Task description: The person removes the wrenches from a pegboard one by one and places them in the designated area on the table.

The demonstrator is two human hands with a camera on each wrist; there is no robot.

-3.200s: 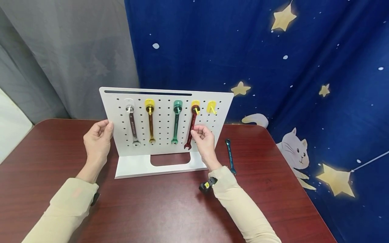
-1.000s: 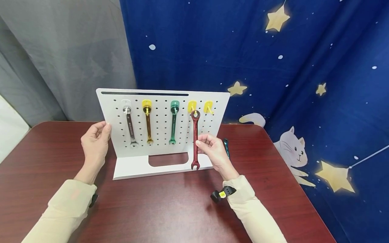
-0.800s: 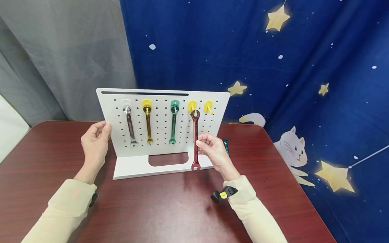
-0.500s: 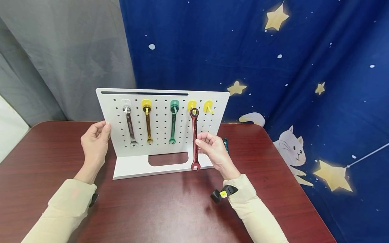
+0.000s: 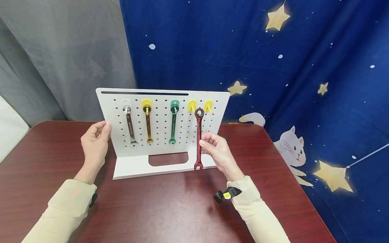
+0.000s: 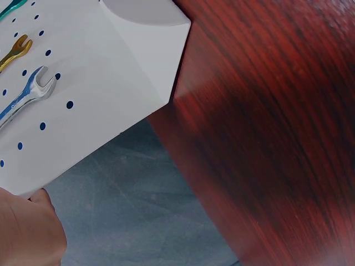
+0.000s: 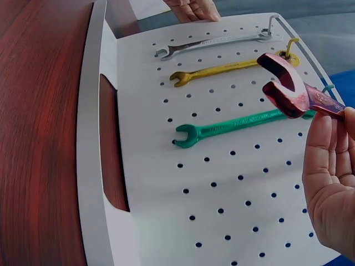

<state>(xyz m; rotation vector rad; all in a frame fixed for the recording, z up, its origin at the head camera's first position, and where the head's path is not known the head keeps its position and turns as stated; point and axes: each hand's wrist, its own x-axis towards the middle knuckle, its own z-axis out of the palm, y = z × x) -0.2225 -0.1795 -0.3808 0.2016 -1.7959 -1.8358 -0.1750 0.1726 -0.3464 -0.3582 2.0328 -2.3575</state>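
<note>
In the head view my right hand (image 5: 219, 152) pinches a red combination wrench (image 5: 198, 145) by the middle of its shaft. The wrench is upright in front of a white pegboard (image 5: 162, 128), ring end up, near two yellow hooks (image 5: 192, 106); it looks off them. In the right wrist view its open jaw end (image 7: 285, 88) is close to the camera. My left hand (image 5: 95, 143) grips the board's left edge between thumb and fingers. On the board hang a silver wrench (image 5: 130, 126), a gold wrench (image 5: 149, 126) and a green wrench (image 5: 173, 126).
A dark blue-green wrench (image 5: 227, 139) lies on the brown table (image 5: 170, 209) behind my right hand, mostly hidden. The board's white base (image 5: 133, 167) stands on the table. Grey and blue curtains (image 5: 188, 50) hang behind.
My right hand has lifted the red wrench off its yellow hook, toward me, and just now shifted it slightly right. My left hand has stayed at the board's edge.
</note>
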